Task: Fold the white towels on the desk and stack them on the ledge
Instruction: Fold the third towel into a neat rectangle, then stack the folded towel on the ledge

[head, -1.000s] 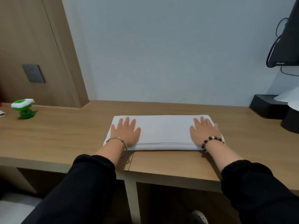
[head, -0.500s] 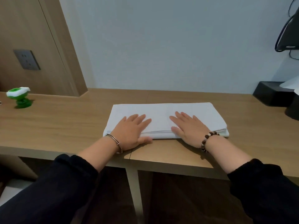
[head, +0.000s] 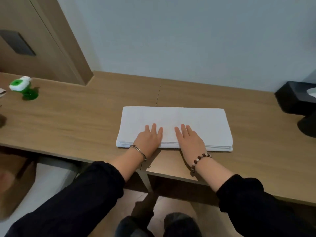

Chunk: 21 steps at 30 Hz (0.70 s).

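A white towel [head: 196, 120], folded into a long flat strip, lies across the wooden desk [head: 77, 120] near its front edge. My left hand [head: 150, 138] rests flat on the towel's near edge, left of the middle, fingers spread. My right hand [head: 189, 138] lies flat beside it, just right of the middle, fingers also spread. Neither hand grips the cloth. The two hands sit close together, a small gap between them. No ledge or other towel is in view.
A green and white bottle [head: 25, 88] stands at the desk's far left. A black box [head: 294, 98] and a dark round object [head: 307, 125] sit at the far right. A wooden panel [head: 51, 40] with a socket rises behind the left side.
Both hands slid inward along the towel from its ends toward the middle and now lie side by side. The camera tilted down and to the right.
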Available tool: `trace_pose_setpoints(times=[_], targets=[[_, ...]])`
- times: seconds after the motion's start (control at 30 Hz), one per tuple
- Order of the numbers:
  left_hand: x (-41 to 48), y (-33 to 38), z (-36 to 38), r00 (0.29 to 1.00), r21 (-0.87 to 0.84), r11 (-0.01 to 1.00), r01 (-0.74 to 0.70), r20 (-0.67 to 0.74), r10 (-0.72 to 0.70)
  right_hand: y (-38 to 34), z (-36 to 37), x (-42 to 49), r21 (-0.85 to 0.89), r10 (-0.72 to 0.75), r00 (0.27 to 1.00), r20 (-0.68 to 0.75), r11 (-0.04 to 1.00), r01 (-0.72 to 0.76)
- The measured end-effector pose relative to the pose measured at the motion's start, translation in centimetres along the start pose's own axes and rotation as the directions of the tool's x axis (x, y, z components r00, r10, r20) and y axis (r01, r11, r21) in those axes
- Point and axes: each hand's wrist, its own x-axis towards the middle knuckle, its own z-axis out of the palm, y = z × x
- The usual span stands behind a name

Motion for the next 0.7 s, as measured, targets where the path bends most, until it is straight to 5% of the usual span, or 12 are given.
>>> trace_pose_setpoints(times=[0.13, 0.27, 0.43, 0.53, 0.7], targets=[[-0.5, -1.1, -2.5, 0.987, -0.024, 0.998, -0.063, 0.144, 0.066, -2.3, -2.7, 0.6, 0.053, -0.043, 0.998, 0.036, 0.998, 0.041], [-2.1, -5.0, -4.5, 0.989, -0.055, 0.997, -0.060, 0.131, 0.066, -4.1, -7.0, 2.2, 0.113, -0.205, 0.978, 0.042, 0.973, 0.199], [-5.8, -13.7, -7.5, 0.992, -0.092, 0.995, 0.035, -0.114, -0.045, -9.7, -14.2, 5.3, 0.149, -0.348, 0.933, 0.091, 0.931, 0.332], [-8.7, -19.8, -8.6, 0.936, -0.062, 0.976, 0.209, -0.276, -0.218, -15.1, -17.4, 7.2, 0.313, -0.339, 0.935, 0.105, 0.903, 0.293], [-15.5, -26.0, -7.7, 0.782, -0.272, 0.791, 0.548, -0.168, -0.600, -25.7, -21.0, 8.3, 0.773, -0.214, 0.957, 0.197, 0.634, -0.017]])
